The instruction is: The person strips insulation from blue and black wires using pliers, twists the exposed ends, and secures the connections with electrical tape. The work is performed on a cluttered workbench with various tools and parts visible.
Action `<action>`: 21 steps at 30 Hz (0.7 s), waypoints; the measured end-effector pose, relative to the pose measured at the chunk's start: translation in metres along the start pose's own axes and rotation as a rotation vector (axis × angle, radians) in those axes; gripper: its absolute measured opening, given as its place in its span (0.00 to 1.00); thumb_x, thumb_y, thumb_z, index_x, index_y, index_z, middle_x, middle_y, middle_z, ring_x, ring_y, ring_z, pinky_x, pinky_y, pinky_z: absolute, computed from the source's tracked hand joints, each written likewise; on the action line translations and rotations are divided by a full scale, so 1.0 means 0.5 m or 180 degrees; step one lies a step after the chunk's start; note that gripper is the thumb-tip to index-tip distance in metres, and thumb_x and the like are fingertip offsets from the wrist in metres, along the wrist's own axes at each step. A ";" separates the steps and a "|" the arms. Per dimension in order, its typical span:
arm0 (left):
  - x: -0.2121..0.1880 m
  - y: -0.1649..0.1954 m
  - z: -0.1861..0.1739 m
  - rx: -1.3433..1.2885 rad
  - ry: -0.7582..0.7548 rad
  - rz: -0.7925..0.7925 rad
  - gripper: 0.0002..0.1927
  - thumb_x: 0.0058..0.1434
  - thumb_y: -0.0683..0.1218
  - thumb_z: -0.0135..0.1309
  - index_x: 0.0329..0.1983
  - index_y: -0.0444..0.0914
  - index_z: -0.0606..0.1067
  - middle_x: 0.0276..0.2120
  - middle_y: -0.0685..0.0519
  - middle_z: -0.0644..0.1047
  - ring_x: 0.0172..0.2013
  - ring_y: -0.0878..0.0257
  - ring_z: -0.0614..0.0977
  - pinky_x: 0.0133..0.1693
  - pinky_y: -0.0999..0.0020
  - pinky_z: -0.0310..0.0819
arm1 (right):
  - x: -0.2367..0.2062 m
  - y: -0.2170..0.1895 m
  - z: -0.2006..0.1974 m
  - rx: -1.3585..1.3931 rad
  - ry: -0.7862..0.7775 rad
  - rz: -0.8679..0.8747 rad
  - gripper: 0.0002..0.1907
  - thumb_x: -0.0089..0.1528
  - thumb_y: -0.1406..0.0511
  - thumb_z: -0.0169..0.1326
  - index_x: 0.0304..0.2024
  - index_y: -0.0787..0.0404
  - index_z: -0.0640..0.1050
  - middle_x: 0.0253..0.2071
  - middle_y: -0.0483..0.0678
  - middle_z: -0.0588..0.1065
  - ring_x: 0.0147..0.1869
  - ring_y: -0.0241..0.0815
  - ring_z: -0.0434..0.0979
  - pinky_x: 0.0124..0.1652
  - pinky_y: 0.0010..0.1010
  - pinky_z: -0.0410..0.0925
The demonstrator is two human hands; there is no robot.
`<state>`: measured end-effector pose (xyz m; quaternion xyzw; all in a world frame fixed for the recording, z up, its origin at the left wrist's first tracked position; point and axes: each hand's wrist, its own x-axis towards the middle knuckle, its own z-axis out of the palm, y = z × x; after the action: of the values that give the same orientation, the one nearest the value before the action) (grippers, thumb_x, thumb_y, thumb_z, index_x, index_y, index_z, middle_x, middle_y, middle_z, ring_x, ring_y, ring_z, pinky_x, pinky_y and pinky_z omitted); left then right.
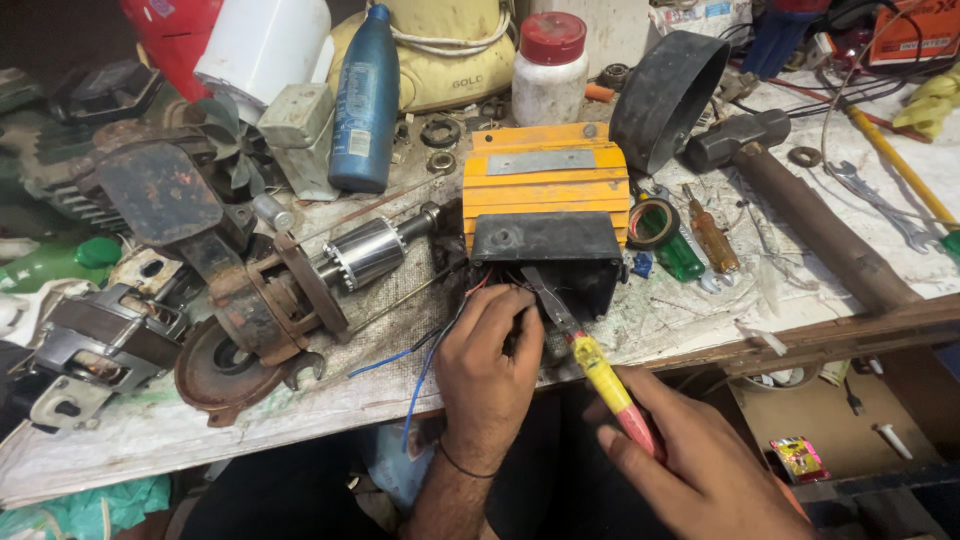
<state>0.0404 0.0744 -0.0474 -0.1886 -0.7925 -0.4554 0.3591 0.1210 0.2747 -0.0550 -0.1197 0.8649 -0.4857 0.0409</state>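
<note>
Your left hand (487, 360) pinches the wires (440, 340) at the open black box (545, 255) on the yellow motor (545, 180), mid-bench (250, 400). Your right hand (690, 460) grips the screwdriver (590, 355), its tip inside the box. The wiring looks unfinished; the rotor (365, 250) lies apart.
</note>
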 end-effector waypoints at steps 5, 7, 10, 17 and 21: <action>-0.002 -0.004 0.000 -0.0054 -0.0038 -0.0030 0.10 0.61 0.38 0.59 0.46 0.34 0.78 0.43 0.47 0.82 0.42 0.51 0.86 0.42 0.63 0.81 | 0.016 -0.020 0.015 -0.0668 0.0568 -0.0268 0.26 0.57 0.63 0.60 0.58 0.62 0.74 0.42 0.54 0.79 0.46 0.50 0.81 0.45 0.36 0.72; -0.002 -0.009 0.001 -0.0091 -0.0059 -0.0031 0.10 0.62 0.38 0.58 0.47 0.33 0.77 0.44 0.46 0.82 0.43 0.50 0.86 0.43 0.62 0.81 | 0.022 -0.026 0.018 -0.0771 0.0724 -0.0435 0.25 0.55 0.64 0.60 0.55 0.63 0.75 0.42 0.55 0.79 0.46 0.53 0.81 0.45 0.38 0.71; -0.007 -0.016 0.006 -0.0057 -0.0090 -0.0069 0.09 0.63 0.37 0.56 0.47 0.32 0.77 0.44 0.44 0.81 0.44 0.47 0.85 0.44 0.60 0.80 | 0.028 -0.031 0.023 -0.0905 0.0852 -0.0641 0.24 0.55 0.64 0.61 0.54 0.64 0.75 0.43 0.56 0.79 0.48 0.54 0.80 0.46 0.40 0.71; -0.006 -0.024 0.008 -0.0111 -0.0176 -0.0132 0.08 0.66 0.37 0.53 0.48 0.31 0.76 0.46 0.40 0.81 0.47 0.44 0.84 0.46 0.57 0.79 | 0.034 -0.041 0.028 -0.1303 0.1054 -0.0680 0.21 0.51 0.66 0.62 0.48 0.63 0.77 0.39 0.54 0.78 0.45 0.56 0.78 0.43 0.42 0.70; 0.007 -0.008 -0.005 -0.0280 -0.0627 -0.0144 0.07 0.67 0.37 0.51 0.47 0.31 0.74 0.47 0.39 0.77 0.48 0.40 0.80 0.46 0.53 0.76 | 0.033 -0.034 0.026 -0.1087 0.1085 -0.0620 0.21 0.50 0.69 0.61 0.47 0.62 0.77 0.38 0.54 0.79 0.43 0.55 0.80 0.42 0.40 0.72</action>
<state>0.0365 0.0699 -0.0466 -0.2300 -0.8073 -0.4770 0.2605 0.1103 0.2514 -0.0466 -0.1240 0.9132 -0.3474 -0.1733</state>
